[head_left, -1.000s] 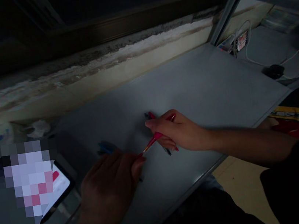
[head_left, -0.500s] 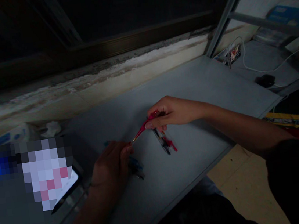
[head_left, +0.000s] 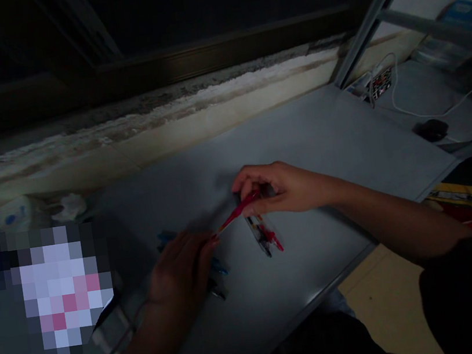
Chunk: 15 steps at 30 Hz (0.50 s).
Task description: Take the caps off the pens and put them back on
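A red pen (head_left: 238,208) slants between my two hands above the grey table. My right hand (head_left: 279,188) grips its red barrel near the upper end. At the lower end, the fingers of my left hand (head_left: 186,260) pinch the tip, which they partly cover. Under my right hand lie pens with clear barrels, one with a black end (head_left: 263,244) and one with a red end (head_left: 277,241). Blue pens (head_left: 217,266) and a dark pen (head_left: 215,290) lie beneath my left hand, mostly hidden by it.
The grey table (head_left: 300,133) runs along a wall under a dark window. At the left are a tissue pack (head_left: 0,219), a crumpled tissue (head_left: 69,207) and a blurred-out bright object. A metal frame (head_left: 372,23), white cable (head_left: 424,115) and black mouse-like object (head_left: 431,129) are at right.
Both hands and the red pen have shifted slightly down in the picture, as the camera view moved a little. My right hand's fingers have extended slightly around the barrel.
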Available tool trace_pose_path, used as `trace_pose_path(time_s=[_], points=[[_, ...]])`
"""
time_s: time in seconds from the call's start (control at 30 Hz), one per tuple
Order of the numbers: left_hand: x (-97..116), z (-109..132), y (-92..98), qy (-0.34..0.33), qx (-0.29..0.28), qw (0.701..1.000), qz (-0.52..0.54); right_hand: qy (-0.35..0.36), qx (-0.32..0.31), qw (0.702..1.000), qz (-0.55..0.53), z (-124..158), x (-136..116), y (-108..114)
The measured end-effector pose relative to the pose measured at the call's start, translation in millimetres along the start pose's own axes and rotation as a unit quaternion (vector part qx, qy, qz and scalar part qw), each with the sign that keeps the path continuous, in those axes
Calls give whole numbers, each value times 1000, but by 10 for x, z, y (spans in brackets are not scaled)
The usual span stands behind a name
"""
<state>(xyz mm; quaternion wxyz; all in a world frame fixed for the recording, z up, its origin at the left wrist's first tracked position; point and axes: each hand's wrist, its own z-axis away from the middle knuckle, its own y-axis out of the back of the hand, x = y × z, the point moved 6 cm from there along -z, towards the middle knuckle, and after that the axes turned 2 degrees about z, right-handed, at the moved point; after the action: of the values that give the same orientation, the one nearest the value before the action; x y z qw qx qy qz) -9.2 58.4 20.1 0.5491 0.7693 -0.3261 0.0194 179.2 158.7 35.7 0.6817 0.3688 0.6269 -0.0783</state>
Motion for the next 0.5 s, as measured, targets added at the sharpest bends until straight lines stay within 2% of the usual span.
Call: trace_pose_path(time_s=[0.13, 0.27, 0.43, 0.5], points=[[71, 30, 39, -20, 22, 999, -31, -12, -27, 999, 21, 25, -23, -4], [103, 85, 52, -42, 22, 997, -56, 17, 13, 999, 29, 36, -83, 50], [103, 110, 34, -51, 18, 996, -66, -8, -16, 1000, 17, 35, -61, 7], [116, 103, 33, -53, 22, 996, -62, 3, -3, 1000, 19, 37, -68, 23]])
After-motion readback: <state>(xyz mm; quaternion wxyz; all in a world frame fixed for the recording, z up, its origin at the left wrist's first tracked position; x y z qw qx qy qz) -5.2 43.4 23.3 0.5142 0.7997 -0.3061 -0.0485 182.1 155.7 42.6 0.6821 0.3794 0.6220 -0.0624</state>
